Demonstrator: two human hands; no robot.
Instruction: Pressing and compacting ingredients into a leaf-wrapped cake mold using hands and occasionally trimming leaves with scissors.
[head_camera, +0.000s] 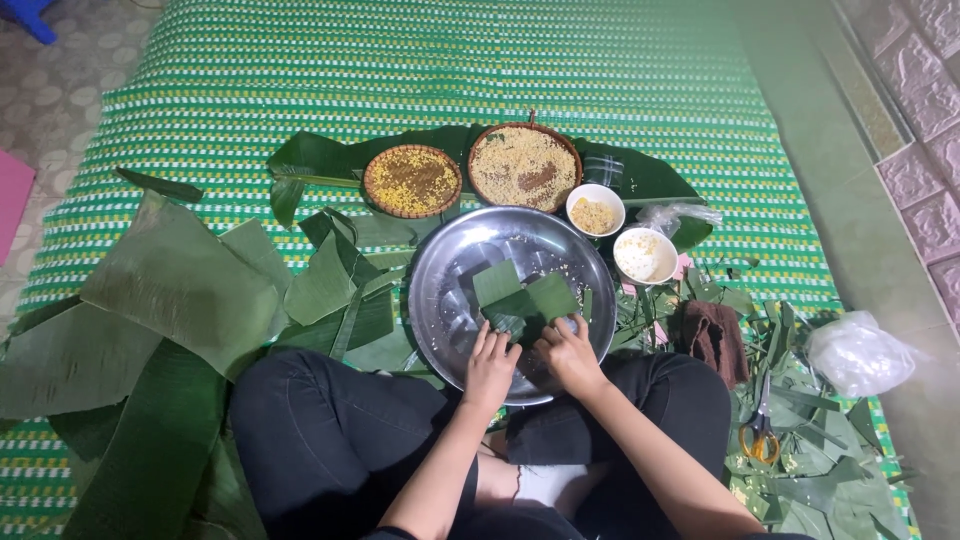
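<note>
- Folded green leaf packet (520, 300) lay in the metal basin (440, 290), centre of frame, right above both hands and touching them.
- Left hand (490, 368) sat at the packet's lower-left edge, fingers pointing up-frame, pressed flat on the leaf; not clearly closed around it.
- Right hand (568, 352) sat at the lower-right edge, fingers curled onto the leaf corner, looked like a pinch hold; exact grip hard to tell.
- Packet's flaps spread roughly left-to-right with a slight tilt, upper-left flap higher; both hands about equally near, right maybe slightly more on it.
- Upper frame: two woven trays, yellow grain (412, 181) and pale rice (524, 167); two small white bowls (620, 235) upper right of the basin.
- Loose banana leaves (180, 285) left of frame; scissors (760, 435) lower right, well apart from the hands.
</note>
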